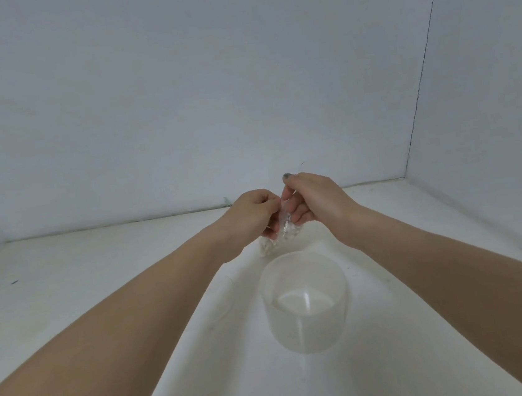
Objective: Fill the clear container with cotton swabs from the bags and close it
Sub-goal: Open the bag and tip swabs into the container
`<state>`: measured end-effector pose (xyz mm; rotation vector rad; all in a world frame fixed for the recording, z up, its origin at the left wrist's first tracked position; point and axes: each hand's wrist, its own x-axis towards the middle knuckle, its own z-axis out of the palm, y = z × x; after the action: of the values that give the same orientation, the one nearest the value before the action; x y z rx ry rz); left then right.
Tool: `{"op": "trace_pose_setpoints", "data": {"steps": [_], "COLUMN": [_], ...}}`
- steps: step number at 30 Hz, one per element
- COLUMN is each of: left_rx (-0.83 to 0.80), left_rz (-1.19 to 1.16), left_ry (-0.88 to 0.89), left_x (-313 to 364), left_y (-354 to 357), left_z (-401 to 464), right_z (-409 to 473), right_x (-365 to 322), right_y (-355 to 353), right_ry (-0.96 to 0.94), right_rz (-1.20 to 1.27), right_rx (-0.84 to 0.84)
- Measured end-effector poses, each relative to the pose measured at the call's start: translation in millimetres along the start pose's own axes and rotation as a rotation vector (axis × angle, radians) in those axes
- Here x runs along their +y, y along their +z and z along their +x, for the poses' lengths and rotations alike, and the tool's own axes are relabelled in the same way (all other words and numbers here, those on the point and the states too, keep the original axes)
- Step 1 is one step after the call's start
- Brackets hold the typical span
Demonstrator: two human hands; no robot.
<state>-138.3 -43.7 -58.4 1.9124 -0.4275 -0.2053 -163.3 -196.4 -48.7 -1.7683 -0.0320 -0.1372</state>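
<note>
Clear plastic bag of swabs (281, 233) is pinched at its top edge from both sides, left hand (250, 213) and right hand (313, 200) with fingers curled on it, looks like they're tearing it open. Bag hangs upright just past the open, empty-looking container (307, 319), which sits nearer me, between the arms.

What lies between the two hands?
In the head view, the left hand and right hand pinch a clear bag of cotton swabs between them.
</note>
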Motion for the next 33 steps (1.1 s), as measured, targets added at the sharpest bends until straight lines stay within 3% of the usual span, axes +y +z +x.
{"op": "trace_pose_setpoints", "data": {"steps": [10, 17, 33], "left_rx": [-0.012, 0.035, 0.082], "left_rz": [-0.020, -0.044, -0.067], "left_ry": [0.012, 0.025, 0.035], "left_x": [-3, -3, 2], "left_y": [1, 1, -1], "left_z": [-1, 2, 5], "right_z": [3, 2, 8], "right_x": [11, 12, 14], "right_y": [5, 4, 9], "right_ry": [0.057, -0.104, -0.184], "right_rz": [-0.179, -0.440, -0.450], "right_rx": [0.073, 0.100, 0.170]}}
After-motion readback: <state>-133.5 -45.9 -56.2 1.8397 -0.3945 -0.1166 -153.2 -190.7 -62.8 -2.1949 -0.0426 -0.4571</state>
